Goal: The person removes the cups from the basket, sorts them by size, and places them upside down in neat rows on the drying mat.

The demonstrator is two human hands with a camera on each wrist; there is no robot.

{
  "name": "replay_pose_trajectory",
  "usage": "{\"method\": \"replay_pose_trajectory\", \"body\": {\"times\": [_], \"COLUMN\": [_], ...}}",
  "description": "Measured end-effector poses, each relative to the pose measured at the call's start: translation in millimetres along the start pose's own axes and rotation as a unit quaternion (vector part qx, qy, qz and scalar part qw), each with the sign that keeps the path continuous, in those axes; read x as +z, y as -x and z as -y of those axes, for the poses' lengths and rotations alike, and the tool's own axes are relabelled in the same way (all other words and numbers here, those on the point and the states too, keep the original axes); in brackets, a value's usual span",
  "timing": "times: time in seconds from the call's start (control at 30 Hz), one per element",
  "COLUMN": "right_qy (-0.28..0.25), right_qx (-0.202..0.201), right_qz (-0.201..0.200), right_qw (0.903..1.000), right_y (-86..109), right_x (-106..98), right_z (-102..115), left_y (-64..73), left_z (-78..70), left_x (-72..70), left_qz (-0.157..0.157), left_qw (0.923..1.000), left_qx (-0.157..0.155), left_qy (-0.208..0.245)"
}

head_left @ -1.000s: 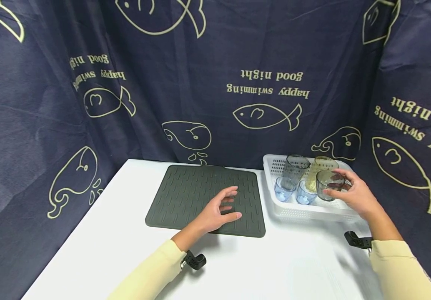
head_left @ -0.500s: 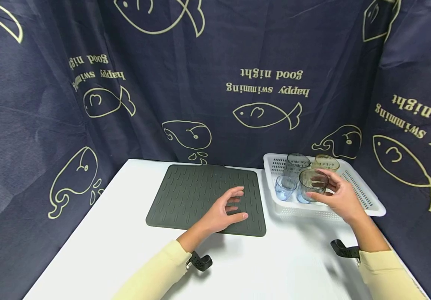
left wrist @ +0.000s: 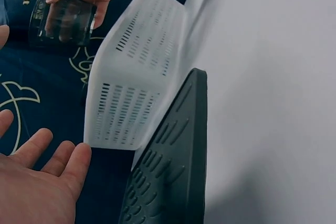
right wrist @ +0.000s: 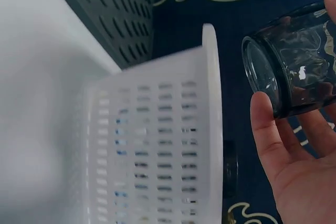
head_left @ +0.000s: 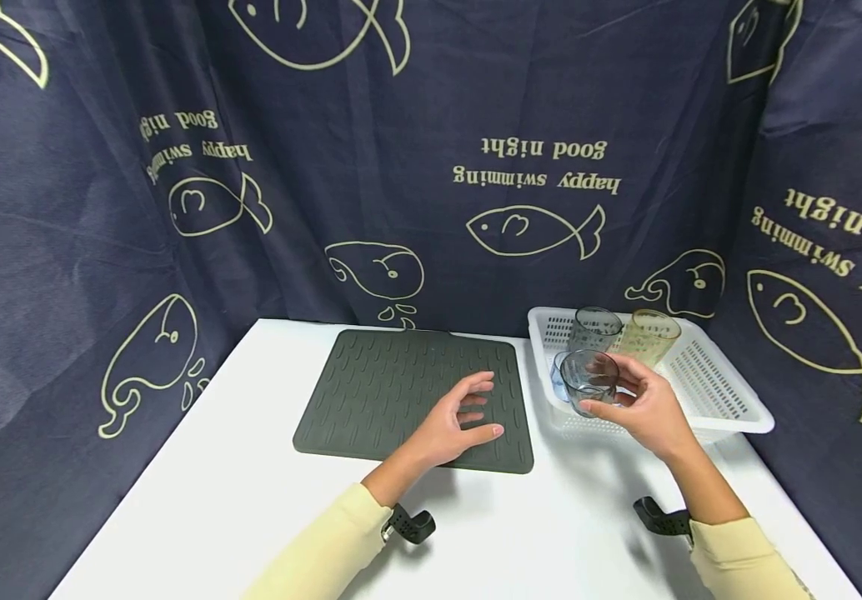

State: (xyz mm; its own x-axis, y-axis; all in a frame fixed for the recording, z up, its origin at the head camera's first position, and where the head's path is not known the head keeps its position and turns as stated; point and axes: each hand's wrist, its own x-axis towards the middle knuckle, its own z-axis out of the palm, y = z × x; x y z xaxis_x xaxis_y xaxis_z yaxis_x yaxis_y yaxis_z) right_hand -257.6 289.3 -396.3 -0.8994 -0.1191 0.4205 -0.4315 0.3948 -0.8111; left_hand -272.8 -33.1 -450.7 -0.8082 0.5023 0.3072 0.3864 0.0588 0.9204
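Observation:
My right hand (head_left: 649,410) grips a clear grey glass tumbler (head_left: 587,385) between thumb and fingers, over the near left part of a white plastic basket (head_left: 739,417). In the right wrist view the tumbler (right wrist: 299,59) is raised above the basket's rim, with the thumb near its base. Part of a light-blue glass (head_left: 557,382) shows behind it; another blue glass is hidden. A taller grey patterned glass (head_left: 594,329) and a yellow glass (head_left: 650,336) stand in the basket. Over a dark grey ridged mat (head_left: 393,392), my left hand (head_left: 446,427) holds nothing, its fingers relaxed and thumb apart.
The mat lies on a white table (head_left: 198,500), left of the basket. A dark blue curtain (head_left: 371,167) with fish drawings hangs behind and at both sides. Each wrist carries a black camera strap (head_left: 659,518).
My right hand has lifted the grey tumbler and carried it left across the basket, passing in front of the blue glasses. My left hand has shifted slightly right over the mat.

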Motion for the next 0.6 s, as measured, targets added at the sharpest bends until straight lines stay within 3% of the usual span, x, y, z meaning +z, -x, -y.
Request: {"method": "replay_pose_trajectory", "body": {"times": [0.33,0.6], "right_qy": [-0.004,0.012], "right_qx": [-0.016,-0.015], "right_qz": [0.024,0.044], "right_qw": [0.9996,0.9988], "right_y": [6.1,13.4], "right_x": [25,43], "right_z": [3,5], "left_y": [1.1,-1.7], "left_z": [0.2,-2.1], "left_x": [8.2,13.2], "left_qz": [0.006,0.012], "left_qw": [0.9997,0.9999], "left_qx": [-0.009,-0.001], "left_qy": [-0.023,-0.008]}}
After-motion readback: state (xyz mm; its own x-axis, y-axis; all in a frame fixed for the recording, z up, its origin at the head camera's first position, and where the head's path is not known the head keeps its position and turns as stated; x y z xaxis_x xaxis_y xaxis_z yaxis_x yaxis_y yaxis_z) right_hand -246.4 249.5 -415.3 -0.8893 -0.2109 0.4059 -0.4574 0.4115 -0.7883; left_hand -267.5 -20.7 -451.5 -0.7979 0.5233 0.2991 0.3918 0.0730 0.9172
